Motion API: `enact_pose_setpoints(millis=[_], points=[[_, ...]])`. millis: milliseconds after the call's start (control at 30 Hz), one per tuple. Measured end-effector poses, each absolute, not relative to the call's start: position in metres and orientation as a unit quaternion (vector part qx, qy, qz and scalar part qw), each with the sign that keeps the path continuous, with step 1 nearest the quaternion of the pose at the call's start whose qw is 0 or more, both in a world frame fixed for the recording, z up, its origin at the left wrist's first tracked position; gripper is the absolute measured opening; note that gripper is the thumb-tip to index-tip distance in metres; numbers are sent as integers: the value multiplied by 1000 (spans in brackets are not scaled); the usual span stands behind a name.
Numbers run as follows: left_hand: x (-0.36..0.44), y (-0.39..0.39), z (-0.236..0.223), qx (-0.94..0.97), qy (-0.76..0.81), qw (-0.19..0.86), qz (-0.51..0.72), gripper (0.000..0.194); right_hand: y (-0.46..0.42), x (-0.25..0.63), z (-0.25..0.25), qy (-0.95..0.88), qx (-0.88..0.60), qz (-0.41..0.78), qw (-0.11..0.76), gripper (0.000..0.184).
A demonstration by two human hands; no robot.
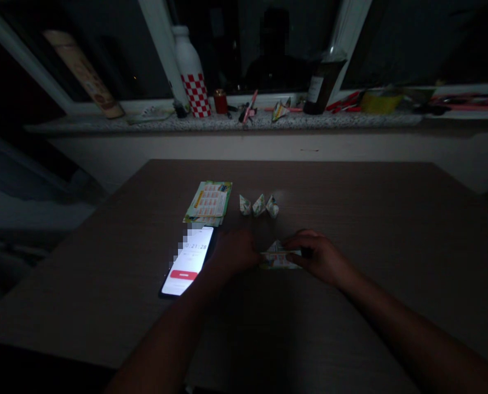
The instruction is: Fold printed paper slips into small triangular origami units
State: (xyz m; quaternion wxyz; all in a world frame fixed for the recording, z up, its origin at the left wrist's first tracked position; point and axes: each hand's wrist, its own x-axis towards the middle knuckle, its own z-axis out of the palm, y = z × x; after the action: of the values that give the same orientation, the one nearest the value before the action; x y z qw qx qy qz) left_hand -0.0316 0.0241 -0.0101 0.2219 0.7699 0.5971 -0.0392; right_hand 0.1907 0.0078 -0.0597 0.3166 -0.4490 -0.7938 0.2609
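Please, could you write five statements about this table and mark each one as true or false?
1. The left hand and the right hand are both at a partly folded paper. True.
2. The phone has a dark screen. False: the phone is lit.
3. Three small folded papers are in a row. True.
4. The printed cards lie right of them. False: the cards lie to the left.
5. The checkered bottle stands on the windowsill. True.

On counter (pixel 367 219), around sheet (pixel 282 261): phone (pixel 188 262), nine o'clock; cards (pixel 208 201), ten; three paper shapes (pixel 259 206), eleven. On sill (pixel 145 126) behind: bottles (pixel 194 87), ten to one o'clock.
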Motion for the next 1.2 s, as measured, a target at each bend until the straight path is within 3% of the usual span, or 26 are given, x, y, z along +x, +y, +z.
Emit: enact_pose_setpoints(millis=[233,500,700,800,1000,1100,1200], points=[[-35,23,-6,765,592,252,-24,16,8,195,-56,-810,-458,221,292,28],[-30,22,-10,803,545,241,21,17,6,186,-52,-851,-447,164,223,46],[-20,15,-13,836,498,217,81,20,2,187,-57,-785,-473,261,304,36],[-13,13,-16,818,478,299,116,22,-3,189,-57,-724,-480,353,349,32],[-3,8,-14,702,466,469,265,22,-12,193,-44,-576,-488,466,460,42],[-1,6,-11,661,469,463,359,25,-15,192,-36,-507,-478,514,500,43],[0,2,-9,664,482,410,399,14,-18,192,-29,-474,-490,503,531,42]])
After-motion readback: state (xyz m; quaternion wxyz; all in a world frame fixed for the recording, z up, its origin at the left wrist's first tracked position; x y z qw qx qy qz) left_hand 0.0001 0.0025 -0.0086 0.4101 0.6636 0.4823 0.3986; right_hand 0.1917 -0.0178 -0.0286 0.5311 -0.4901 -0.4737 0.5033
